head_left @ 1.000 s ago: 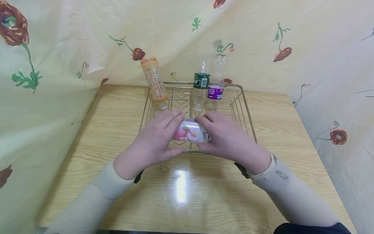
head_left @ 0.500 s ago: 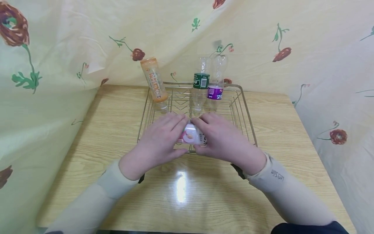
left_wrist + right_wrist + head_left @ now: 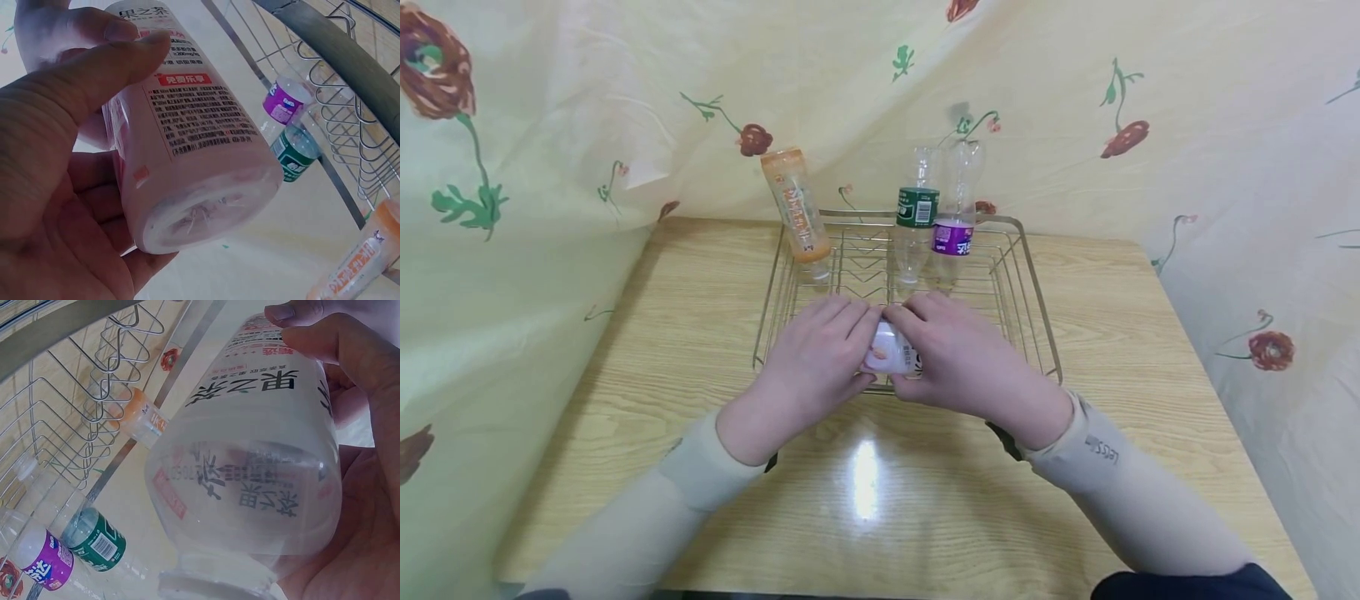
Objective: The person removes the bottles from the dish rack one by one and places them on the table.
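Both hands grip a clear plastic bottle (image 3: 887, 354) with a pale pink peach-print label, held sideways over the front of a wire rack (image 3: 1040, 300). My left hand (image 3: 816, 358) is around its base end; in the left wrist view the thumb presses on the label of the bottle (image 3: 206, 119). On the neck side my right hand (image 3: 966, 362) holds it, thumb across the label in the right wrist view, where the open-looking shoulder of the bottle (image 3: 250, 494) shows. The hands hide most of the bottle in the head view, and their fingertips nearly meet.
At the rack's back left leans an orange-labelled bottle (image 3: 797, 204), narrow end down. Towards the back middle stand a green-labelled bottle (image 3: 917, 207) and a purple-labelled bottle (image 3: 953, 237), side by side. The wooden table (image 3: 1120, 333) meets a floral cloth (image 3: 1060, 75) behind.
The two hands have come closer together along the bottle, covering more of its label. They have also lowered slightly towards the front of the rack. The other bottles have stayed put.
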{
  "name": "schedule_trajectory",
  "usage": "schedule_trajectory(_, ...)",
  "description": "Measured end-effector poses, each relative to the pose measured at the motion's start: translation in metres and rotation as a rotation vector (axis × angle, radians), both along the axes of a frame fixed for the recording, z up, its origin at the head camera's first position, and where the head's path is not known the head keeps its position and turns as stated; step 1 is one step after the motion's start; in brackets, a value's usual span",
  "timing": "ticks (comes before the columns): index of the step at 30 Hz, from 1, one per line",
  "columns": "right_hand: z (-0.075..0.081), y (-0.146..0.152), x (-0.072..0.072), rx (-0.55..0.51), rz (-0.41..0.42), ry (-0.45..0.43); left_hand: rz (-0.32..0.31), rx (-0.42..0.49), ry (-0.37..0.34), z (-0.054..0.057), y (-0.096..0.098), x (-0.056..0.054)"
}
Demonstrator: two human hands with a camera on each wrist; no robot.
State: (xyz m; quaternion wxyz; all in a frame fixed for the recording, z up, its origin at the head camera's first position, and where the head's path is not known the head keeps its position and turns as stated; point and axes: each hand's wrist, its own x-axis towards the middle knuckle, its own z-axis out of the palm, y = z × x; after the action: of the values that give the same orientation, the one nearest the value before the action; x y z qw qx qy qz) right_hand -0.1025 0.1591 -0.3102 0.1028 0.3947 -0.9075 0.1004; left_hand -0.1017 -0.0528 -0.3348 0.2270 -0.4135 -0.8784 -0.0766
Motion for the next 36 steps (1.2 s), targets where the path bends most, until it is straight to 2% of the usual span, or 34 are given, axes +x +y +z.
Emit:
schedule_trajectory(11, -0.002, -0.001, 0.000, 0.019, -0.017, 0.000, 0.059, 0.015, 0.054, -0.005, 0.006, 0.003)
schedule_trajectory(17, -0.004, -0.001, 0.000, 0.016, -0.019, 0.020, 0.067, 0.026, 0.077, -0.008, 0.006, 0.003)
schedule_trajectory(28, -0.006, -0.001, 0.000, -0.024, 0.014, 0.041, 0.052, 0.093, 0.047, -0.009, 0.002, 0.005)
schedule_trajectory(36, -0.006, 0.005, 0.003, -0.049, -0.014, 0.039, 0.071, 0.140, 0.021, -0.013, -0.005, 0.003)
